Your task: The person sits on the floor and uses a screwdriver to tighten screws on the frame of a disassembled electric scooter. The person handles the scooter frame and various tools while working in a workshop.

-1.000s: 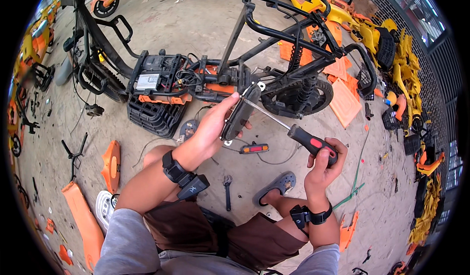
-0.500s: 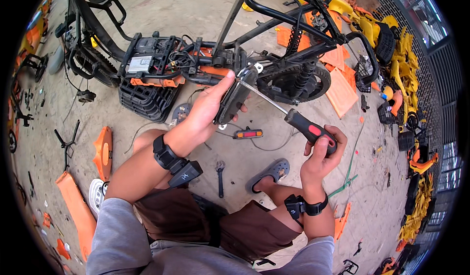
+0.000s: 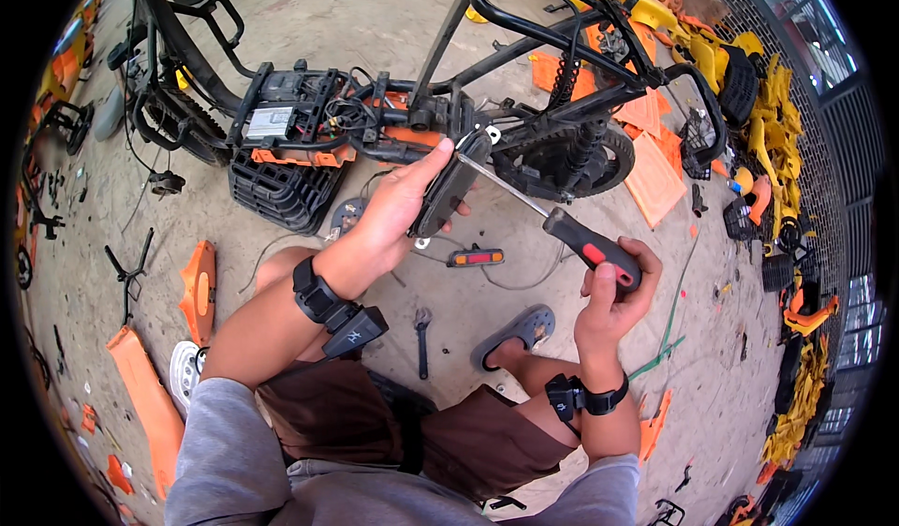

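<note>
My left hand (image 3: 403, 198) is closed around a black oblong part (image 3: 448, 196) with rounded ends and small white tabs, held tilted in front of the vehicle frame. Its thumb lies along the upper edge, and some fingertips show on the far side. In my right hand (image 3: 613, 296) is a screwdriver (image 3: 593, 248) with a black and red handle, fingers wrapped around the handle's end. The metal shaft slants up to the left, and its tip meets the part near my left thumb. Whether the tip sits in a screw is too small to tell.
Beyond my hands stands a stripped black two-wheeler frame (image 3: 524, 29) with exposed wiring and a rear wheel (image 3: 599, 161). A red and amber light (image 3: 476, 257) and an adjustable wrench (image 3: 422, 341) lie on the floor. Orange panels (image 3: 150, 404) are at left, yellow panels (image 3: 773, 133) at right.
The black part has turned slightly in my left hand. The screwdriver handle and the fingers of my right hand have shifted a little; the tip stays at the part.
</note>
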Demonstrator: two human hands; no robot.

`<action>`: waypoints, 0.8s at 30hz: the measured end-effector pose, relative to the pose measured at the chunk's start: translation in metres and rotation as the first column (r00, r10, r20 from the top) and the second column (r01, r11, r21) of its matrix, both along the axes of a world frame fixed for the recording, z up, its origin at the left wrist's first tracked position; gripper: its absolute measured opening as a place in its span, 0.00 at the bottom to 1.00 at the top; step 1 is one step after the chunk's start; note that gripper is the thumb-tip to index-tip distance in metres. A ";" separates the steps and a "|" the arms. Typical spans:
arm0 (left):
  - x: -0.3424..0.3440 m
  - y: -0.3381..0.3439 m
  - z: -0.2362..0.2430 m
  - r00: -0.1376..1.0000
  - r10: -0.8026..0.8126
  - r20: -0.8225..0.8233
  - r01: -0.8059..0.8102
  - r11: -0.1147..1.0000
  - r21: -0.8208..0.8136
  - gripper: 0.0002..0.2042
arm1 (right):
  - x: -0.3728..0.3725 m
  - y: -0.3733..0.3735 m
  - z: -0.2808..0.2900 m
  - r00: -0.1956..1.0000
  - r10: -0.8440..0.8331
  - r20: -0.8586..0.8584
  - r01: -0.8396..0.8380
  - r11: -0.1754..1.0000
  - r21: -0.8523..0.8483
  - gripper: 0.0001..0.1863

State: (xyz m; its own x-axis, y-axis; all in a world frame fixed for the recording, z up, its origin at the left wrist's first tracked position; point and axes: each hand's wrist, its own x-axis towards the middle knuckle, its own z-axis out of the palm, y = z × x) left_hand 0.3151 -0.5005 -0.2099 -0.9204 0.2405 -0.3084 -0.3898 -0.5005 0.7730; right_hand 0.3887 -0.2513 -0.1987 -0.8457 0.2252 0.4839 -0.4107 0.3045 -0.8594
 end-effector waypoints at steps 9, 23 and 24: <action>0.001 0.000 0.005 0.999 0.033 0.000 -0.033 0.994 -0.100 0.24 | -0.004 -0.001 0.001 0.998 0.035 0.046 -0.035 0.999 0.004 0.24; 0.002 0.001 0.004 0.992 0.121 0.032 -0.115 0.981 -0.155 0.24 | -0.009 -0.011 0.015 0.982 -0.044 0.186 0.037 0.999 0.038 0.22; 0.002 0.001 0.004 0.992 0.123 0.033 -0.116 0.981 -0.156 0.24 | -0.008 -0.011 0.014 0.984 -0.033 0.177 0.026 0.999 0.041 0.22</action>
State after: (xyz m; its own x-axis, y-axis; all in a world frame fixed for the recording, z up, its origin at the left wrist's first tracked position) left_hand 0.3171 -0.4997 -0.2059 -0.9249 0.0764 -0.3725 -0.3684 -0.4225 0.8281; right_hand 0.3804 -0.2618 -0.1843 -0.9122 0.2355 0.3354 -0.2428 0.3486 -0.9053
